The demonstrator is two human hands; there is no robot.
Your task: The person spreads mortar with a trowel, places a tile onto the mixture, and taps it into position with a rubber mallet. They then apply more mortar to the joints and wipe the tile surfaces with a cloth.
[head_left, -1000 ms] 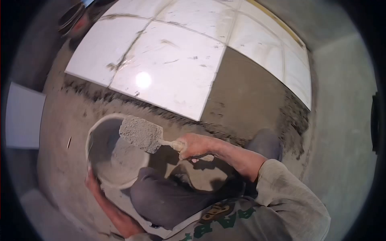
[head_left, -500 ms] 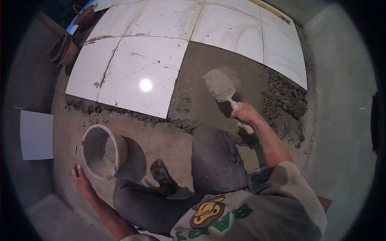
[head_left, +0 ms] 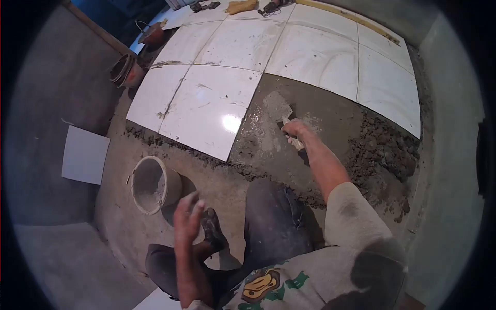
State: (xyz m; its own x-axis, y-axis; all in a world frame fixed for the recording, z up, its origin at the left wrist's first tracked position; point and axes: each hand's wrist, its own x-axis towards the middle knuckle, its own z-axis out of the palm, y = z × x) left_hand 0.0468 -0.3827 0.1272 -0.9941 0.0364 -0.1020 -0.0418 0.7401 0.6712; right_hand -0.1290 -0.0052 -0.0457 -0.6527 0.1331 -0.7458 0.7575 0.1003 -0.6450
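My right hand [head_left: 295, 130] grips the handle of a trowel [head_left: 278, 106] whose blade is coated in grey powder. The blade is over the wet grey mortar bed [head_left: 315, 98], close to the edge of a laid white tile [head_left: 206, 103]. Pale powder lies scattered on the mortar around the blade. My left hand [head_left: 187, 216] is in the air above my foot, its fingers apart and nothing in them. Just beyond it stands a bucket [head_left: 173, 186] with grey powder inside, tilted towards my view.
Rough, crumbly mortar [head_left: 385, 150] lies on the right, beside the wall. A loose white tile [head_left: 85, 155] leans at the left wall. Far left are stacked buckets [head_left: 126, 71] and another bucket [head_left: 152, 35]. A long yellow straightedge [head_left: 356, 18] rests on the far tiles.
The trowel has moved left towards the tile edge, and more powder is spread on the mortar. My left hand has left the bucket's outer side and come right, nearer my foot. The view has shifted.
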